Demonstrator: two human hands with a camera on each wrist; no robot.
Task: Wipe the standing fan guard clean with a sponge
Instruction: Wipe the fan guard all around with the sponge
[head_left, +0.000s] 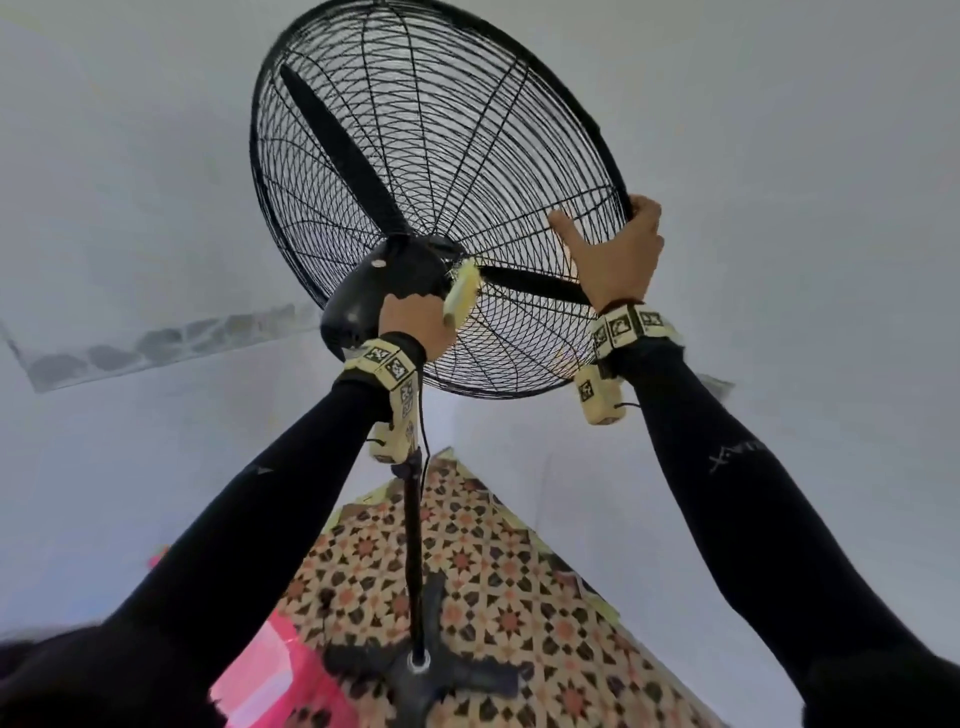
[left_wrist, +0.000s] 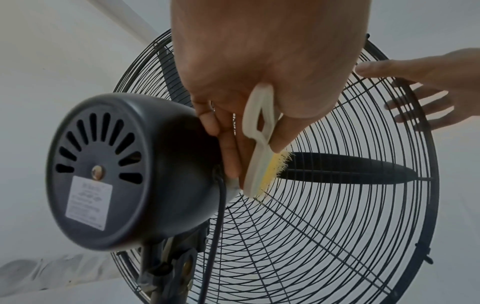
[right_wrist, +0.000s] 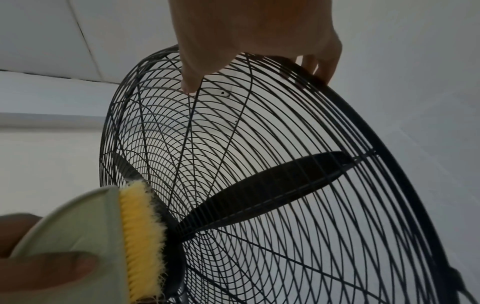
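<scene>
The black wire fan guard (head_left: 441, 156) tilts up toward the ceiling, with dark blades inside it. My left hand (head_left: 415, 325) grips a pale-handled scrub brush with yellow bristles (head_left: 461, 293). The bristles press on the rear grille beside the motor housing (head_left: 379, 291). In the left wrist view the brush (left_wrist: 259, 144) sits between my fingers and thumb, next to the housing (left_wrist: 116, 170). My right hand (head_left: 618, 254) holds the guard's right rim, fingers curled over the edge and thumb on the wires. The right wrist view shows that hand (right_wrist: 259, 30), the guard (right_wrist: 285, 205) and the brush (right_wrist: 135, 226).
The fan's black pole (head_left: 414, 545) runs down to a cross-shaped base (head_left: 421, 675) on a patterned tile floor (head_left: 493, 571). A pink object (head_left: 265, 675) lies left of the base. A black cable (left_wrist: 218, 216) hangs from the motor housing. Pale walls surround the fan.
</scene>
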